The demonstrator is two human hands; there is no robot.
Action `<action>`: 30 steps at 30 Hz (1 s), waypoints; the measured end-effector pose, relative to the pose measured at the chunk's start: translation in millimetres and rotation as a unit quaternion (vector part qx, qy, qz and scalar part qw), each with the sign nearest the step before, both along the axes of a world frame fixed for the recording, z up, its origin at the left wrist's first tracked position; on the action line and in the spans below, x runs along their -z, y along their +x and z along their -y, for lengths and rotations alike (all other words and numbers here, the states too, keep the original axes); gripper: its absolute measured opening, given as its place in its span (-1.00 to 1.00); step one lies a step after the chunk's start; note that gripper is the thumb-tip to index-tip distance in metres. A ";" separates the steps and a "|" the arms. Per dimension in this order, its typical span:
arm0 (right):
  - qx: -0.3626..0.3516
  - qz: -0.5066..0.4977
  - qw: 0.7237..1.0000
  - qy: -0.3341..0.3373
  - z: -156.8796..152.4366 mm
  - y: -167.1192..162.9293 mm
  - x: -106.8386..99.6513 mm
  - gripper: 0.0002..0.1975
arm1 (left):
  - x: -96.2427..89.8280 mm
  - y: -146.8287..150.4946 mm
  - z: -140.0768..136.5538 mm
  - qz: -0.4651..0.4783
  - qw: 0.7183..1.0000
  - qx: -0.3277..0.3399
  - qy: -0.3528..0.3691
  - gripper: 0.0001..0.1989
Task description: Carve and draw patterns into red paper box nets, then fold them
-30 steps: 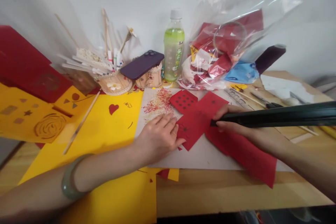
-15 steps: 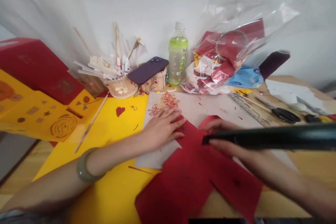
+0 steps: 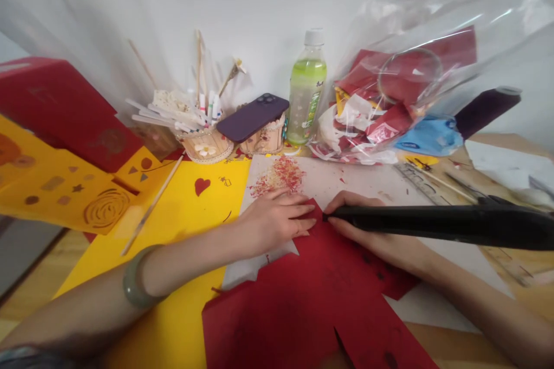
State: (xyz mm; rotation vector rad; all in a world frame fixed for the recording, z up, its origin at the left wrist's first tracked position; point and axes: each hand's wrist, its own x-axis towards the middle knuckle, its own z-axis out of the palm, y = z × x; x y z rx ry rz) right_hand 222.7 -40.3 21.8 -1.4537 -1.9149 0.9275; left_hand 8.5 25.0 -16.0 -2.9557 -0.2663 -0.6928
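My left hand (image 3: pixel 277 220) lies flat, fingers extended, its fingertips on a corner of the red paper (image 3: pixel 294 294). My right hand (image 3: pixel 367 225) is closed at the narrow end of a long black tool (image 3: pixel 437 225); its exact kind I cannot make out. The tool's tip rests at or just over the red paper, close to my left fingers. Part of my right palm is hidden behind the tool. The red paper spreads toward me with slits and dark marks. White paper (image 3: pixel 433 308) and a yellow sheet (image 3: pixel 182 277) lie beneath.
Small red and yellow scraps (image 3: pixel 281 176) are heaped beyond my left hand. Behind stand pen holders (image 3: pixel 205 144), a purple phone (image 3: pixel 255 117), a green drink bottle (image 3: pixel 307 92) and a clear bag of scraps (image 3: pixel 372 121). A decorated yellow and red card (image 3: pixel 73 179) stands left; a ruler (image 3: pixel 418 181) lies right.
The red paper has turned and shifted, now spreading wider toward me. My right hand and the black tool have moved slightly left and up, closer to my left hand. The view has shifted a little.
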 end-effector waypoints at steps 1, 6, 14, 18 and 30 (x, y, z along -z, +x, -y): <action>-0.003 0.001 1.000 -0.006 0.1 1.8 1.1 -0.90 | -0.2 0.0 -0.2 0.001 1.000 0.006 0.005 -0.76; 0.033 -0.010 0.999 0.005 6.0 1.1 -1.7 -0.92 | -0.5 1.0 2.7 0.008 1.000 0.009 0.025 -0.76; 0.087 -0.086 0.992 -0.023 3.3 -6.7 1.7 -0.93 | 3.9 2.1 8.9 -0.007 0.999 0.004 0.031 -0.74; 0.038 -0.053 0.998 0.002 1.8 -1.8 8.7 -0.93 | 1.3 1.4 10.1 -0.008 0.999 0.007 0.039 -0.71; 0.012 -0.023 1.000 -0.013 4.8 -0.7 10.2 -0.90 | -3.2 1.8 12.4 -0.010 1.000 0.003 0.026 -0.70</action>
